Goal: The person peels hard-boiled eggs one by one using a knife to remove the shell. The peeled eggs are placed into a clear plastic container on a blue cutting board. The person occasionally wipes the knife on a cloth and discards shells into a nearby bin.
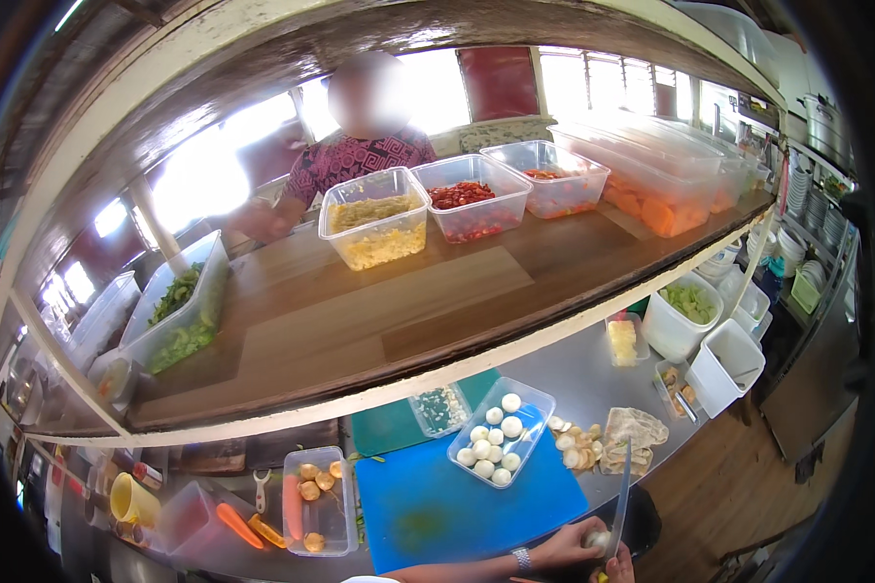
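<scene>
Low in the view, beyond the near corner of a blue cutting board (481,528), my left hand (572,541) holds a white peeled onion (598,540). A metal watch is on that wrist. My right hand (619,565) grips a kitchen knife (622,495) whose blade points up, beside the onion. A clear plastic container of peeled onions (502,431) rests on the board's far side. Onion peelings (577,443) lie to its right, next to a crumpled cloth (634,439). Left of the board, another clear container (321,503) holds unpeeled onions and a carrot.
A wooden shelf (379,313) spans above the worktop, carrying tubs of chopped vegetables (375,244) and greens (179,313). Carrots (239,525) and a peeler (261,490) lie at left. White bins (725,364) stand at right. A person (364,146) is behind the shelf.
</scene>
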Action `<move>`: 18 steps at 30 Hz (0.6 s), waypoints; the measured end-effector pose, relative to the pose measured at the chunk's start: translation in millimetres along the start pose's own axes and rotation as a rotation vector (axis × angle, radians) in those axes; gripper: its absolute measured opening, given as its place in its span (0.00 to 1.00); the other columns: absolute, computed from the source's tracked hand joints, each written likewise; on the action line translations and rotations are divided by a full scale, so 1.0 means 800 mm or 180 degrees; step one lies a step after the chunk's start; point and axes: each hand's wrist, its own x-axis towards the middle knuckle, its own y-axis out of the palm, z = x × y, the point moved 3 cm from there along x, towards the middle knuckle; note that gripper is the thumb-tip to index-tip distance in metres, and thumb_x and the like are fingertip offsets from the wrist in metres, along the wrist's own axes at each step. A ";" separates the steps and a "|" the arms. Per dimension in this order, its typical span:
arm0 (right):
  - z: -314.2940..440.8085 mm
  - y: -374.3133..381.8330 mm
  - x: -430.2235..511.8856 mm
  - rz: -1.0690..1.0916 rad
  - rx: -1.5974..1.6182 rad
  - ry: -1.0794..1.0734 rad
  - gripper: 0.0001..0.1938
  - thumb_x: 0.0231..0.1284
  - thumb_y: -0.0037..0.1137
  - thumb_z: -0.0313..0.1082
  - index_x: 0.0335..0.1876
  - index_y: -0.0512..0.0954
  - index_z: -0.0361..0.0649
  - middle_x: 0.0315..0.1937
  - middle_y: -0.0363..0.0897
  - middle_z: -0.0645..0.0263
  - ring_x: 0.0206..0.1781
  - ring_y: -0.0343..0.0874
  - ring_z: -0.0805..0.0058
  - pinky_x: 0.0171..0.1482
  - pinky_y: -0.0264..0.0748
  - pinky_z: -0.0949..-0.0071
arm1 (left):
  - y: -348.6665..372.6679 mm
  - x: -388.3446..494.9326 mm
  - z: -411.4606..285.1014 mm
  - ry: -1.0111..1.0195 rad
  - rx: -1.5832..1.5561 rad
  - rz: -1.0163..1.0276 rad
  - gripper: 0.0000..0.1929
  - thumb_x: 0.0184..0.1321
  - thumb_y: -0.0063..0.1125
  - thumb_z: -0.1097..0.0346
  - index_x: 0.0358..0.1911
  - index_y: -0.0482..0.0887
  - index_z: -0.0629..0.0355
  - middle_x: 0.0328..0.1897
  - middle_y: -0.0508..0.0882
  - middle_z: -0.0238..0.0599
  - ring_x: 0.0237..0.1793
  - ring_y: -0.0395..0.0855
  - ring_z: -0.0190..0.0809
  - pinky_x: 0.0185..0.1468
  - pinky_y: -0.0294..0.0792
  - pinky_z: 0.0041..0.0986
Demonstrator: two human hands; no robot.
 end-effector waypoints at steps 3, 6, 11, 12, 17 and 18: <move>-0.003 -0.001 0.001 0.0037 0.0036 -0.0009 0.24 0.72 0.47 0.49 0.69 0.63 0.50 0.17 0.70 0.69 0.12 0.64 0.84 0.13 0.59 0.86 | -0.001 0.000 0.003 -0.0008 -0.0184 0.0019 0.20 0.60 0.60 0.58 0.50 0.75 0.63 0.43 0.81 0.39 0.44 0.79 0.34 0.50 0.72 0.27; -0.003 -0.001 -0.001 0.0073 0.0127 -0.0074 0.25 0.71 0.49 0.50 0.69 0.63 0.51 0.17 0.70 0.69 0.12 0.64 0.84 0.13 0.59 0.87 | -0.001 0.000 0.003 -0.0152 -0.0501 0.0164 0.20 0.62 0.59 0.56 0.50 0.75 0.63 0.45 0.81 0.36 0.46 0.78 0.32 0.52 0.71 0.25; 0.000 -0.002 -0.007 0.0020 0.0069 -0.0161 0.27 0.70 0.50 0.51 0.69 0.62 0.50 0.17 0.70 0.69 0.13 0.64 0.84 0.13 0.59 0.86 | 0.001 -0.004 -0.004 -0.0660 -0.1534 0.0555 0.20 0.66 0.57 0.53 0.52 0.75 0.62 0.46 0.80 0.34 0.47 0.76 0.29 0.53 0.69 0.23; 0.000 -0.003 -0.007 0.0030 0.0058 -0.0186 0.28 0.70 0.51 0.51 0.69 0.62 0.49 0.17 0.70 0.69 0.13 0.64 0.84 0.13 0.59 0.86 | 0.001 -0.004 -0.005 -0.0703 -0.1644 0.0635 0.20 0.66 0.57 0.54 0.52 0.75 0.62 0.48 0.80 0.33 0.48 0.76 0.29 0.54 0.69 0.23; -0.002 -0.008 -0.009 -0.0132 0.0145 -0.0250 0.25 0.72 0.48 0.50 0.67 0.63 0.48 0.17 0.69 0.70 0.12 0.64 0.84 0.13 0.59 0.85 | 0.004 -0.005 -0.002 -0.0927 -0.2583 0.0858 0.19 0.66 0.56 0.55 0.54 0.73 0.59 0.57 0.77 0.32 0.57 0.74 0.31 0.60 0.67 0.27; -0.003 -0.011 -0.010 -0.0179 0.0147 -0.0207 0.23 0.72 0.47 0.49 0.67 0.64 0.47 0.17 0.69 0.70 0.12 0.63 0.84 0.13 0.59 0.85 | 0.005 -0.004 -0.001 -0.0877 -0.2756 0.0899 0.19 0.67 0.56 0.56 0.55 0.72 0.58 0.59 0.76 0.32 0.58 0.73 0.31 0.61 0.67 0.29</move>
